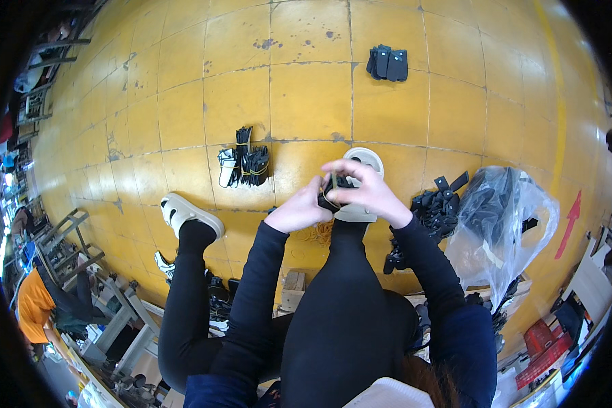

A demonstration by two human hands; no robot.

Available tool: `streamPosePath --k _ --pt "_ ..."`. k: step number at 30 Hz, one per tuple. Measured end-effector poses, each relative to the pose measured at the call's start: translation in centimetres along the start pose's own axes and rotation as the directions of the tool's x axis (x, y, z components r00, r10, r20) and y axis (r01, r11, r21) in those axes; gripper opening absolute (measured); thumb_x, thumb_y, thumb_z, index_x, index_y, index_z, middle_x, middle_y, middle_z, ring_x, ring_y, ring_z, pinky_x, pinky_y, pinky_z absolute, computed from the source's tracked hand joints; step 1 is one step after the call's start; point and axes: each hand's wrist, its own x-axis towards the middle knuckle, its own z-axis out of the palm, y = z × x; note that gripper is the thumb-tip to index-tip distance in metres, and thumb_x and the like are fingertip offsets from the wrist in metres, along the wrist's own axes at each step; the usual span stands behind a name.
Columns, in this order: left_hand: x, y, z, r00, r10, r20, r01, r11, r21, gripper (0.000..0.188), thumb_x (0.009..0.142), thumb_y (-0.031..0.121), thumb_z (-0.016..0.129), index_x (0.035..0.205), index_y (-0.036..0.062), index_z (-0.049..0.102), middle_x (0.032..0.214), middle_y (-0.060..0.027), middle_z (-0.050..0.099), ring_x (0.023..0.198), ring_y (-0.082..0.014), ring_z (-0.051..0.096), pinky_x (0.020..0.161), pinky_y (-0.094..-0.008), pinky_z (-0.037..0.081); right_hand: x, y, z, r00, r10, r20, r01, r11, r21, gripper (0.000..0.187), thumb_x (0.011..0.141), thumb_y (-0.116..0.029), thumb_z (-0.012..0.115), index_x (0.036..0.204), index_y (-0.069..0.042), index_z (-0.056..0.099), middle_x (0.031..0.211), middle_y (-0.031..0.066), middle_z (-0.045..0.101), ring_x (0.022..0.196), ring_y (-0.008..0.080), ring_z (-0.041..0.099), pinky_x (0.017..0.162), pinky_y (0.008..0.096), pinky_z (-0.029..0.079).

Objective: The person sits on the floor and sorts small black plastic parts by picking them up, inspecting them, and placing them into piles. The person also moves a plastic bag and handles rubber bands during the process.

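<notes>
In front of my right shoe, both hands meet around a small bundle of flat black pieces (pixel 332 190). A thin yellowish rubber band (pixel 334 179) runs across this bundle. My left hand (pixel 303 207) is closed on the bundle's left side. My right hand (pixel 368 193) curls over it from the right, with thumb and fingers closed about the bundle and band. Part of the bundle is hidden by the fingers. Below the hands, a loose heap of orange-yellow rubber bands (pixel 317 233) lies on the floor.
Banded black bundles (pixel 254 165) lie left of my hands; more black pieces (pixel 387 63) lie farther off. At right are a heap of loose black pieces (pixel 436 206) and a clear plastic bag (pixel 500 224). A wooden block (pixel 292 290) is between my legs. Someone in orange (pixel 35 306) is at left.
</notes>
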Motion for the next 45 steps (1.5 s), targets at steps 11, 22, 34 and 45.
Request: streamPosePath --k 11,22,34,45 --pt "-0.9 -5.8 -4.0 0.844 0.037 -0.536 -0.17 0.965 -0.201 0.054 0.078 0.02 0.076 0.119 -0.0058 0.051 0.096 -0.0087 0.065 0.084 -0.0131 0.06 0.076 -0.0239 0.047 3.2 4.4 -0.6 0.948 -0.257 -0.188 0.034 0.67 -0.742 0.02 0.076 -0.011 0.065 0.095 -0.006 0.062 0.094 0.0104 0.063 0.093 0.0293 0.06 0.079 0.0386 0.047" --pt "-0.9 -14.1 -10.9 0.465 0.004 -0.886 0.107 0.992 0.061 0.056 0.075 0.023 0.077 0.121 0.0002 0.054 0.105 -0.0183 0.06 0.094 -0.0263 0.06 0.083 -0.0348 0.047 4.6 12.8 7.8 0.895 0.15 0.42 0.396 0.164 -0.904 0.012 0.08 -0.013 0.059 0.079 -0.014 0.071 0.077 0.0027 0.068 0.081 0.0189 0.066 0.073 0.035 0.043" --pt "-0.2 -7.6 -2.7 0.761 0.274 -0.588 -0.474 0.853 -0.216 0.027 0.09 0.013 0.063 0.114 0.0023 0.059 0.105 -0.0066 0.06 0.095 -0.0148 0.056 0.086 -0.0302 0.046 4.7 7.8 4.4 0.954 -0.163 0.252 0.279 0.791 -0.545 0.007 0.075 -0.01 0.062 0.077 -0.003 0.063 0.078 0.0123 0.065 0.076 0.0301 0.064 0.067 0.0386 0.05" --pt "4.4 -7.3 0.8 0.838 0.069 -0.541 -0.333 0.85 -0.408 0.019 0.093 0.017 0.059 0.097 -0.0013 0.065 0.077 -0.0025 0.063 0.071 -0.0072 0.058 0.07 -0.0219 0.047 3.3 6.0 -0.3 0.991 0.061 0.119 -0.098 0.935 0.342 0.011 0.09 -0.014 0.059 0.092 -0.003 0.058 0.088 -0.0009 0.059 0.089 0.0075 0.054 0.083 0.0239 0.042"
